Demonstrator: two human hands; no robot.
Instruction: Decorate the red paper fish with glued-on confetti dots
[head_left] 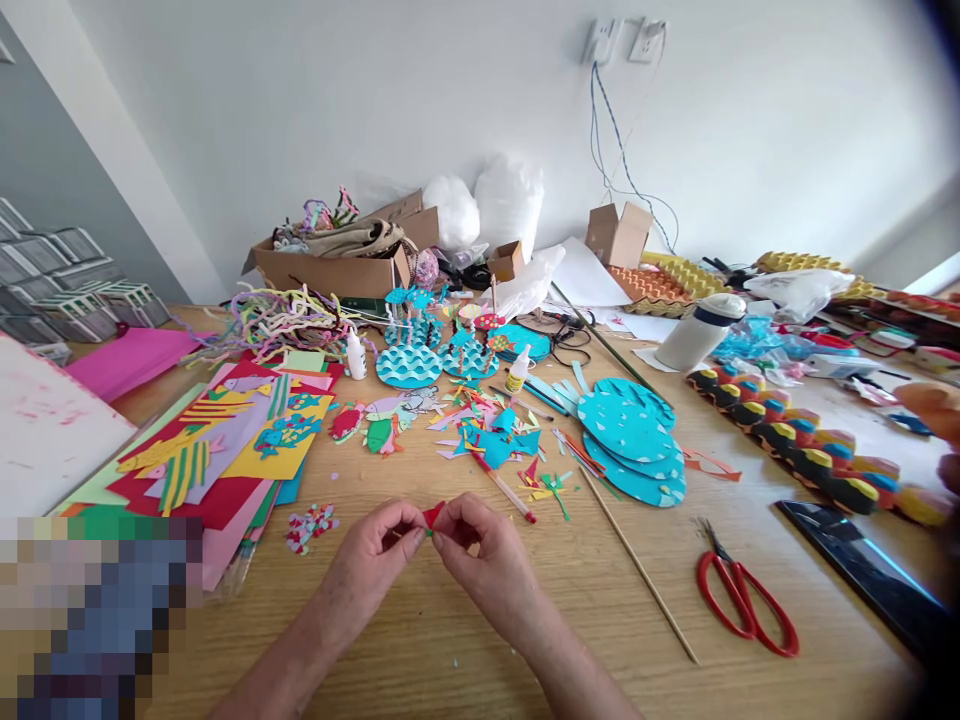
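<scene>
Between my two hands is a small red piece of paper (pixel 433 514), mostly covered by my fingers. My left hand (pixel 384 545) pinches it from the left, and my right hand (pixel 486 550) pinches it from the right, with a speck of green showing below. To the left of my left hand lies a pile of tiny paper bits (pixel 310 528) in red, pink and pale blue. Just beyond my right hand rests a red pen (pixel 510 492) among coloured paper scraps (pixel 495 440). Cut paper fish (pixel 382 428) lie farther back.
Red-handled scissors (pixel 739 590), a thin wooden stick (pixel 637 560) and a black phone (pixel 855 565) lie on the right. Blue paper discs (pixel 634 440) are stacked behind them. Glue bottles (pixel 517 370) stand mid-table. Coloured paper sheets (pixel 247 490) are piled left, and a cardboard box (pixel 330 275) stands behind.
</scene>
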